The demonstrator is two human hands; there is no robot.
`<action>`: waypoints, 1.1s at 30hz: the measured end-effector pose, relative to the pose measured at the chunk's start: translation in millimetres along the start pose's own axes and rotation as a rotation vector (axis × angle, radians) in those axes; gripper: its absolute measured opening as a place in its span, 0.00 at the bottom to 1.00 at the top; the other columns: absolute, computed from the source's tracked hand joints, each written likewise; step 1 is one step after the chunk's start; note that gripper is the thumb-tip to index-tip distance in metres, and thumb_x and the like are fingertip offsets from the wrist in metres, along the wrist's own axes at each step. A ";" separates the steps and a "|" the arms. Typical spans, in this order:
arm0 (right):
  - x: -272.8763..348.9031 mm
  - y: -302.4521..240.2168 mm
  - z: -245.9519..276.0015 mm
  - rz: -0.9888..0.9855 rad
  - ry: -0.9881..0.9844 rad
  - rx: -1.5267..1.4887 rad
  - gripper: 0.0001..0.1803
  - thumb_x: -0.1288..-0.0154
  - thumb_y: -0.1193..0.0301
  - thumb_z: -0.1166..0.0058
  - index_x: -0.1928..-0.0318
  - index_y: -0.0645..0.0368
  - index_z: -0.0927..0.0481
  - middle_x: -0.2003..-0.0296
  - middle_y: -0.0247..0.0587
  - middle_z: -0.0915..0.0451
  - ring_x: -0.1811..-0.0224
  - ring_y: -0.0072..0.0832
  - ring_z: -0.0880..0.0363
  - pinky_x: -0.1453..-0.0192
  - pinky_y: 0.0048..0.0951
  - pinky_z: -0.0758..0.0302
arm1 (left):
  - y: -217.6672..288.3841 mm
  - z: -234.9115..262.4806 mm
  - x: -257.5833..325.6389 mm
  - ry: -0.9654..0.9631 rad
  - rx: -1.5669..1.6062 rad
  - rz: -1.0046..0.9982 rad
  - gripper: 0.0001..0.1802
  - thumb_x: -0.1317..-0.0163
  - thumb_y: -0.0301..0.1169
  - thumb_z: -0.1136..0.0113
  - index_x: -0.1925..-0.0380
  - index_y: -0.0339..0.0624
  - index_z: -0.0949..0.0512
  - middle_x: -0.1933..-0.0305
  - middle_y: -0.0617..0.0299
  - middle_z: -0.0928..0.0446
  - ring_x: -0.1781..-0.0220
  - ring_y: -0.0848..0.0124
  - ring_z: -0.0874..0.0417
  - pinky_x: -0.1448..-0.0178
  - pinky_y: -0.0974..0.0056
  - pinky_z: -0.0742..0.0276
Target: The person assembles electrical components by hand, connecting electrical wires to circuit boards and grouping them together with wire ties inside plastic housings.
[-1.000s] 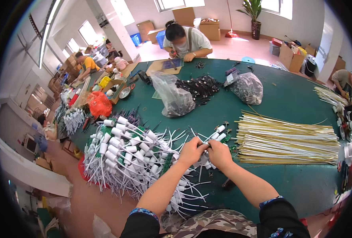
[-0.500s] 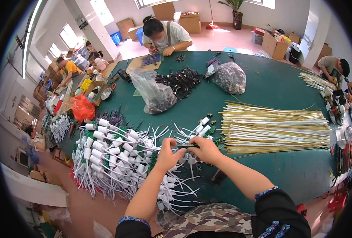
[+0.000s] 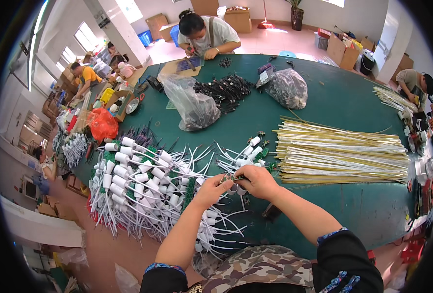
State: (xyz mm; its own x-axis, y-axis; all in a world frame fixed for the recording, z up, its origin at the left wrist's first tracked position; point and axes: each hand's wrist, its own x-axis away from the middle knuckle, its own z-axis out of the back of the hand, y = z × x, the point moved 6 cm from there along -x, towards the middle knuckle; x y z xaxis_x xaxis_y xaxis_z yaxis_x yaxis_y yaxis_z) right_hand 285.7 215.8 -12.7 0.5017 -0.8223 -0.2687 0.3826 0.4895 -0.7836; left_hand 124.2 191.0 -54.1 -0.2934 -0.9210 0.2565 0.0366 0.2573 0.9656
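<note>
Close together over the near edge of the table, my left hand (image 3: 210, 191) and my right hand (image 3: 259, 181) are both closed, fingertips pinching a small dark circuit board (image 3: 232, 178) between them. Fingers cover much of it, so its details are unclear. Just below the fingertips hang white cylinders (image 3: 236, 189); whether they are joined to the board I cannot tell. To the left of my left hand lies a big heap of white cylinders with white wires (image 3: 143, 178) and green circuit boards. A smaller cluster of the same white cylinders (image 3: 252, 152) lies just beyond my right hand.
A stack of long yellow and white strips (image 3: 343, 152) lies to the right. Farther back are two clear plastic bags (image 3: 192, 105) and a pile of black parts (image 3: 221, 93). A red bag (image 3: 102, 124) sits at left. Across the table a person (image 3: 209, 36) works with their hands.
The view has tilted slightly, so the table's far side sits higher. My hands have shifted a little right, and the dark board between them has turned, its long edge showing less.
</note>
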 end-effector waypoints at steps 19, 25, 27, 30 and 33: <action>8.7 -13.1 -2.2 0.335 -0.081 0.122 0.14 0.49 0.74 0.37 0.60 0.55 0.23 0.60 0.37 0.23 0.61 0.40 0.21 0.60 0.38 0.23 | -8.8 -0.2 4.1 -0.155 -0.068 0.188 0.21 0.43 0.35 0.32 0.50 0.38 0.20 0.60 0.68 0.20 0.59 0.79 0.24 0.52 0.72 0.29; 10.7 -7.9 -1.4 0.314 -0.047 0.107 0.14 0.51 0.76 0.37 0.62 0.55 0.24 0.63 0.39 0.25 0.63 0.42 0.21 0.61 0.39 0.23 | -1.0 -6.3 10.5 -0.055 -0.051 0.138 0.20 0.44 0.25 0.34 0.49 0.38 0.21 0.57 0.68 0.20 0.57 0.78 0.23 0.48 0.71 0.27; 10.8 -6.7 -2.2 0.290 -0.044 0.108 0.14 0.50 0.76 0.37 0.62 0.55 0.24 0.63 0.40 0.25 0.63 0.42 0.21 0.62 0.39 0.23 | 4.7 -9.6 11.2 -0.036 -0.058 0.093 0.20 0.43 0.23 0.35 0.49 0.37 0.21 0.56 0.68 0.21 0.56 0.78 0.22 0.48 0.70 0.27; 9.5 -6.1 -2.8 0.221 -0.031 0.116 0.13 0.48 0.75 0.38 0.62 0.56 0.25 0.65 0.41 0.25 0.64 0.44 0.21 0.62 0.42 0.24 | 29.8 -15.6 13.7 0.011 -0.064 -0.167 0.17 0.41 0.22 0.37 0.50 0.35 0.21 0.55 0.66 0.21 0.54 0.77 0.22 0.46 0.70 0.26; 7.0 -3.5 -2.9 0.063 -0.029 0.060 0.13 0.46 0.74 0.38 0.60 0.58 0.25 0.66 0.43 0.24 0.64 0.46 0.21 0.60 0.42 0.24 | 20.8 -16.9 13.5 0.027 0.092 -0.054 0.17 0.41 0.20 0.38 0.51 0.36 0.21 0.53 0.63 0.20 0.53 0.74 0.20 0.44 0.67 0.26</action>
State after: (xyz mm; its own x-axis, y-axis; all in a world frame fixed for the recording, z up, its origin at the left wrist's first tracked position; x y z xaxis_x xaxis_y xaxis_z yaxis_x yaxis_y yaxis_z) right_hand 285.7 207.6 -13.5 0.5482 -0.7810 -0.2991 0.3948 0.5569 -0.7307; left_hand 137.1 179.1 -29.8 -0.2666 -0.9415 0.2062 -0.0665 0.2314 0.9706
